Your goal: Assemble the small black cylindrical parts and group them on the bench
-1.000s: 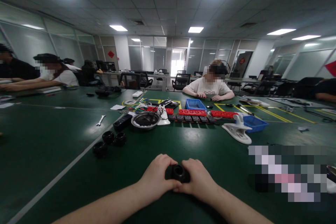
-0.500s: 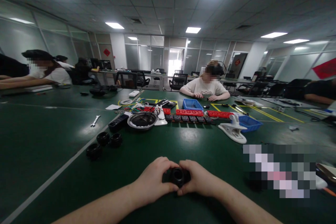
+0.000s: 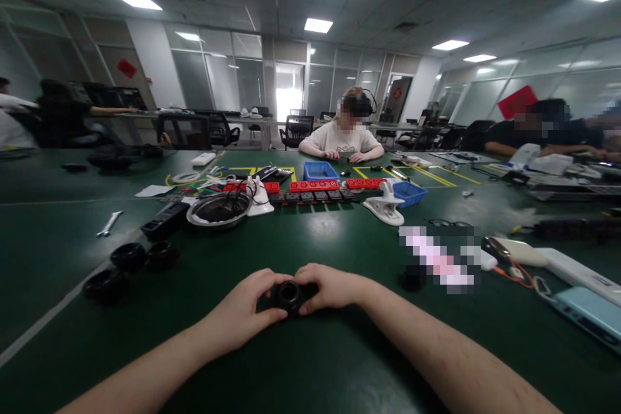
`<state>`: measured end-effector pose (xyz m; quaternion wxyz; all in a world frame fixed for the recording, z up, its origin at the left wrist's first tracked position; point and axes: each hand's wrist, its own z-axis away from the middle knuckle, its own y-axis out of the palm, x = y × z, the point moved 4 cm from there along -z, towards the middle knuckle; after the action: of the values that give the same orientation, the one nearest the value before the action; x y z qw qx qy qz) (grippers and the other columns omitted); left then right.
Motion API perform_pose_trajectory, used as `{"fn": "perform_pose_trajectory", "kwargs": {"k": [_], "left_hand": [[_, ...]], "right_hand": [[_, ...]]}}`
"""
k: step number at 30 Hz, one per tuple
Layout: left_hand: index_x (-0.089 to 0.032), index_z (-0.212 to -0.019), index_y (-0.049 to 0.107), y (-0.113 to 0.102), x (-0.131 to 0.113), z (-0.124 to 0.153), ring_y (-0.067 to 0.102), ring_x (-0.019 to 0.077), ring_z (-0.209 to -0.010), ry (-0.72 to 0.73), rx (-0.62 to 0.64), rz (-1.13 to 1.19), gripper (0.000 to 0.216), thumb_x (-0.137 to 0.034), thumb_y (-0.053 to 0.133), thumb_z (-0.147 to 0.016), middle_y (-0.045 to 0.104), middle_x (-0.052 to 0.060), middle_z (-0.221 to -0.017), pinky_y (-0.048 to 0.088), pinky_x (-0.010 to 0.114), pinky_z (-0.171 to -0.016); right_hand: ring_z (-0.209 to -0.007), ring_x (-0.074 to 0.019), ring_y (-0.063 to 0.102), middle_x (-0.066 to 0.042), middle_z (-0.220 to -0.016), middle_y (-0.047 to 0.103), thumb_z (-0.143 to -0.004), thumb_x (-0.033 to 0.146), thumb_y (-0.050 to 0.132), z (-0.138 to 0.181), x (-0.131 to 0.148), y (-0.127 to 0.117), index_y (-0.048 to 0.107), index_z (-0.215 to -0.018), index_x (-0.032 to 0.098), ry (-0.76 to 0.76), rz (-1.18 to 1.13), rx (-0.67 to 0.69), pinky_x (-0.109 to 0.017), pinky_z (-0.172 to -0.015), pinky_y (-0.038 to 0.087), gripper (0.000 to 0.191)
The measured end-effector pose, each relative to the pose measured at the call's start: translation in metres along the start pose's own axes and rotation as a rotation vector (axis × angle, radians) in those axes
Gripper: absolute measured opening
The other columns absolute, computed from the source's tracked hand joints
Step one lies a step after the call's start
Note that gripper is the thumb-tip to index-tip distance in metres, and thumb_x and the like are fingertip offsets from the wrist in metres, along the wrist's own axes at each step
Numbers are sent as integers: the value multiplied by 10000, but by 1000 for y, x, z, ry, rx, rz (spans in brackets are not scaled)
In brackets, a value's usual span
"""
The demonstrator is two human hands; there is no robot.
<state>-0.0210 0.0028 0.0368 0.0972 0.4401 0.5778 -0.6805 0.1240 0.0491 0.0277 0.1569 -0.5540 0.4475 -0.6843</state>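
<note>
Between my two hands, low over the green table, is a black round hollow part (image 3: 289, 297) that looks like a small tyre, its hole facing up toward me. My left hand (image 3: 250, 305) grips it from the left, thumb at the near side and fingers at the far side. From the right, my right hand (image 3: 328, 288) holds the same part, its thumb and fingers closed about it. Off to the left, three similar black round parts stand grouped: one at the back (image 3: 129, 257), one to its right (image 3: 162, 255) and one nearer (image 3: 104, 286).
Beyond my hands lie a round metal dish (image 3: 219, 210), a white clamp stand (image 3: 385, 205), red strips (image 3: 314, 185) and a blue tray (image 3: 320, 171). A wrench (image 3: 109, 224) is at left; a light-blue box (image 3: 589, 317) at right. Another person (image 3: 347, 132) sits opposite.
My view has turned to the right, so the table's things appear farther left and slightly higher. Both hands still hold the black round part.
</note>
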Motion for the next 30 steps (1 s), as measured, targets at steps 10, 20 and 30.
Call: {"fn": "perform_pose_trajectory", "kwargs": {"k": [10, 20, 30], "left_hand": [[-195, -939, 556, 7, -1, 2, 507, 219, -818, -140, -212, -103, 273, -268, 612, -683, 560, 37, -890, 410, 324, -705], [-243, -1042, 532, -2, -1, 1, 509, 198, -897, 17, -37, -43, 337, -234, 594, -711, 552, 13, -962, 407, 311, -783], [-212, -928, 553, 2, -5, 2, 503, 209, -877, -50, -132, -29, 256, -231, 616, -681, 547, 19, -915, 404, 320, -760]], "right_hand": [[-576, -127, 474, 15, -640, 523, -588, 534, 662, -3, 4, 12, 557, -733, 157, 323, 229, -188, -227, -515, 326, 417], [-806, -167, 505, -6, -855, 562, -630, 443, 682, -1, 8, 3, 568, -969, 189, 86, 137, -56, -257, -696, 373, 439], [-608, -118, 502, 23, -712, 560, -588, 452, 696, -1, 5, 10, 545, -822, 168, 291, 110, -111, -201, -508, 333, 398]]}}
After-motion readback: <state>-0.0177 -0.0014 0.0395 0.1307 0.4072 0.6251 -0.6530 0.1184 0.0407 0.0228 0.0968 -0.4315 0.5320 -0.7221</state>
